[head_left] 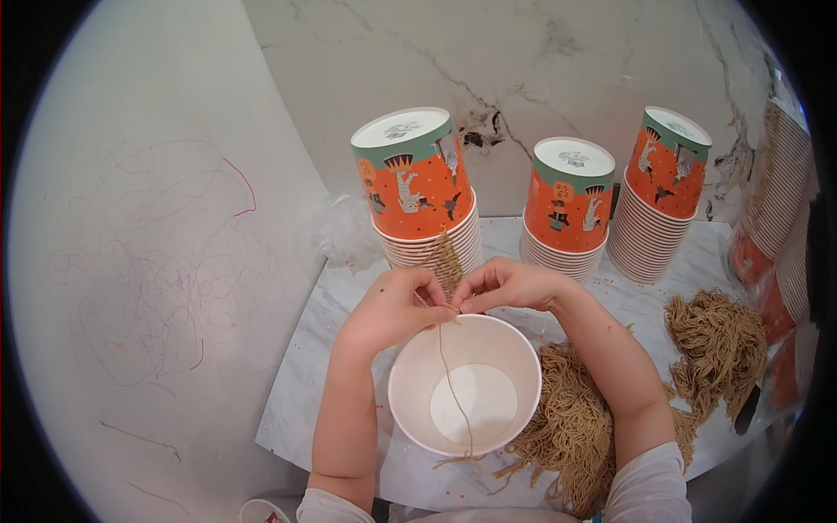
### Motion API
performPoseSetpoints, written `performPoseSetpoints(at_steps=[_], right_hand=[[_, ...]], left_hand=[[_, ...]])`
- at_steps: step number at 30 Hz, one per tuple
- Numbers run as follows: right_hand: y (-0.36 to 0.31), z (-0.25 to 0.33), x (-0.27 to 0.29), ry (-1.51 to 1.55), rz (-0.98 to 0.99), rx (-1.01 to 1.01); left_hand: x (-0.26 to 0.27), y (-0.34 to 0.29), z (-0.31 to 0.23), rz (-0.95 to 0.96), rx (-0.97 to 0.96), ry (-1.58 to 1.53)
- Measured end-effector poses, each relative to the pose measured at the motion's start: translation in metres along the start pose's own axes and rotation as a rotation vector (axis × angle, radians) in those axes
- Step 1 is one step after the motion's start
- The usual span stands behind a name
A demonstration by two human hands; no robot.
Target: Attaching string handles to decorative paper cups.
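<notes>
A white paper tub [405,383] stands upright in front of me, its mouth facing up. At its far rim my left hand [392,305] and my right hand [513,283] meet, fingertips almost touching. Both hands are closed in a pinch on a thin tan string [447,366]. From the fingers this string runs down across the tub's mouth to the near rim, where a frayed end lies. Just beyond the fingertips, a tan cord-like piece [448,261] stands against a stack of tubs. Its lower part is hidden by my hands.
Upside-down orange and green paper tubs stand in a left stack [410,192], a middle stack [567,209] and a right stack [658,183]. Tan string heaps lie by my right forearm [567,427] and farther right [715,349]. Bagged tubs [776,235] line the right edge.
</notes>
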State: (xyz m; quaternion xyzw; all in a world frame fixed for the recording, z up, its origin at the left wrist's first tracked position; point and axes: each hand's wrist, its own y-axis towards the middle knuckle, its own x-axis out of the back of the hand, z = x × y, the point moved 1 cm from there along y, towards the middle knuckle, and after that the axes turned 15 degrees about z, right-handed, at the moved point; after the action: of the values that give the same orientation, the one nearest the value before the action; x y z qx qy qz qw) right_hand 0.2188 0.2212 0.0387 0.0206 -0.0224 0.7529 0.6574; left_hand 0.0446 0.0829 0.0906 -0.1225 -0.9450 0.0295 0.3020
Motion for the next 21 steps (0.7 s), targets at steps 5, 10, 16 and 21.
performPoseSetpoints(at_steps=[5,10,16,21], right_hand=[[0.0023,0.0004,-0.0028,-0.026,0.016,-0.011],[0.0044,-0.0043,-0.0039,0.005,0.054,-0.011],[0.0086,-0.0063,-0.0086,0.047,0.054,-0.019],[0.0077,-0.0057,-0.0086,0.130,0.028,-0.012]], left_hand=[[0.0025,-0.0020,-0.0002,0.032,-0.004,-0.070],[0.0051,-0.0015,0.0014,0.018,-0.010,-0.048],[0.0041,-0.0020,0.0016,0.010,-0.039,0.000],[0.0031,-0.0030,-0.0062,-0.016,-0.021,0.035]])
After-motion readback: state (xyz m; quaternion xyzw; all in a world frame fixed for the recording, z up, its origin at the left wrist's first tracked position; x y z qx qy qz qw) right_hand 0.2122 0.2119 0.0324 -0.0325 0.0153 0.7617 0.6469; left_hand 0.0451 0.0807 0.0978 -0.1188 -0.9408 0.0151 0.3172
